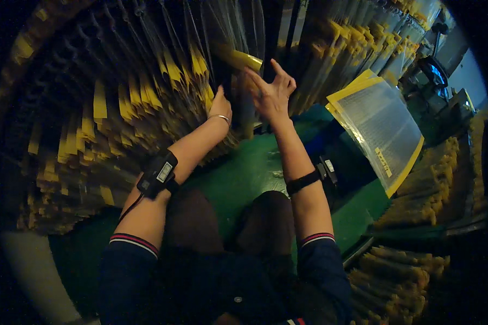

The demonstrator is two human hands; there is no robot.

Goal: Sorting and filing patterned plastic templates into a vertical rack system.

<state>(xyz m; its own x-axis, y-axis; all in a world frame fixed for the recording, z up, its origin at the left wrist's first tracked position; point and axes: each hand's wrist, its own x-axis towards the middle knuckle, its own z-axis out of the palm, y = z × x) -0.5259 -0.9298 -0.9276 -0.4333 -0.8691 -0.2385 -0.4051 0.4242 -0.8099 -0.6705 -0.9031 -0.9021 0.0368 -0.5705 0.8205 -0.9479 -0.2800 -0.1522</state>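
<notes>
Clear hanging sheets with yellow edges (141, 100) fill the rack in front and to my left. My left hand (220, 105) reaches in at the right side of these sheets, its thumb pointing up and its other fingers mostly hidden. Just right of it, my right hand (274, 96) is raised with its fingers spread. The tips of that hand come close to the curled yellow edge (246, 59) of one hanging sheet; whether they touch it I cannot tell.
A flat translucent sheet with yellow borders (382, 130) lies tilted at the right, over the green floor (238, 162). More yellow-edged bundles hang at the far right (347, 51) and lie stacked at the lower right (396, 276). A lit screen (436, 76) stands beyond.
</notes>
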